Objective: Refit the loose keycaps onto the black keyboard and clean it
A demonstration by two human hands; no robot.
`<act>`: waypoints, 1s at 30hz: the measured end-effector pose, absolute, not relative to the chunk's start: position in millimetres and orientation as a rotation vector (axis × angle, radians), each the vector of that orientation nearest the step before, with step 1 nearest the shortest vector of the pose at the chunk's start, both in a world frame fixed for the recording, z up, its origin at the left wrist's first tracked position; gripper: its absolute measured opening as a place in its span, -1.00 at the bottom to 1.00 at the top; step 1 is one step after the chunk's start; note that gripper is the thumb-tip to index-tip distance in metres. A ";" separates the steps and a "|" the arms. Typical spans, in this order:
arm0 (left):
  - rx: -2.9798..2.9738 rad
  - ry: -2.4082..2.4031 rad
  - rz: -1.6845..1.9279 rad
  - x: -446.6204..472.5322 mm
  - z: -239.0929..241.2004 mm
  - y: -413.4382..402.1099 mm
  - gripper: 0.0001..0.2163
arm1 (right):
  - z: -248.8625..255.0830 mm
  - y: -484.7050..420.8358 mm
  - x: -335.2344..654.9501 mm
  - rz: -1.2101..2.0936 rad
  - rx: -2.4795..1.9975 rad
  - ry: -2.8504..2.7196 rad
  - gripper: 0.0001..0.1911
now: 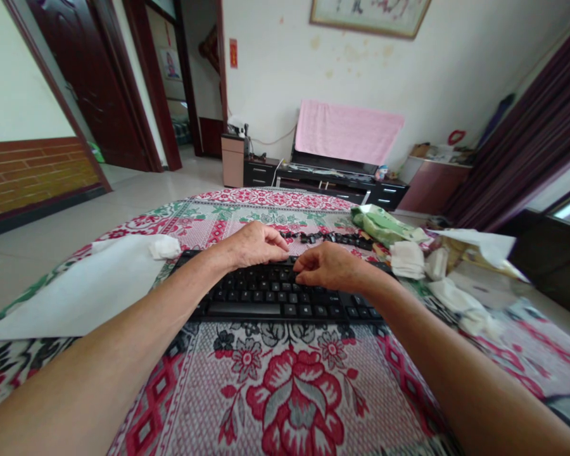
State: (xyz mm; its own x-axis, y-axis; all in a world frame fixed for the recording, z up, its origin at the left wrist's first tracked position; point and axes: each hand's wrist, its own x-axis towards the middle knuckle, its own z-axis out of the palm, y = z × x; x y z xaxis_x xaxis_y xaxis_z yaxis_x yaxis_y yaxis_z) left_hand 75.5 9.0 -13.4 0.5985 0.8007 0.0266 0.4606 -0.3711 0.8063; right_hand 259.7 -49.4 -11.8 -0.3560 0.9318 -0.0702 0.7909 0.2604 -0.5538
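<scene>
A black keyboard [244, 309] lies flat across the patterned tablecloth in front of me. My left hand [256, 246] is at its far edge, fingers bent and closed against the edge near the middle. Over the upper keys, just to the right, my right hand [330, 265] has its thumb and fingers curled together in a pinch. Whatever is between those fingertips is too small to make out. Some key positions near the fingertips look dark and without caps. Behind the keyboard lies a row of small loose black keycaps [335, 239], partly hidden by my hands.
A large white sheet [104, 285] with a crumpled tissue [165, 247] lies at left. At right are a green packet [384, 223], crumpled white tissues [407, 259] and an open box [479, 253]. The floral tablecloth [209, 405] covers the table. Beyond stands a low cabinet.
</scene>
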 end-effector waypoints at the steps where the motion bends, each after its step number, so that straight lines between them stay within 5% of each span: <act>1: 2.049 0.986 0.530 75.7 -14.2 9.1 -0.78 | -12.9 -48.9 259.5 0.741 -1.598 -2.264 -0.90; 30: 2.383 1.037 0.326 89.6 -22.3 -1.1 -0.82 | -15.8 -43.1 260.2 0.958 -1.623 -2.068 -0.92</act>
State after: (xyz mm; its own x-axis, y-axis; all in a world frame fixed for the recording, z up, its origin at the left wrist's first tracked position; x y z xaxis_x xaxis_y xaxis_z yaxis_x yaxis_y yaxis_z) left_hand 89.6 -1.1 -22.3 0.6785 0.7344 0.0138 0.6104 -0.5742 0.5457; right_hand 260.2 -43.1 -15.8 -0.2881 0.9478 -0.1367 0.7175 0.1191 -0.6863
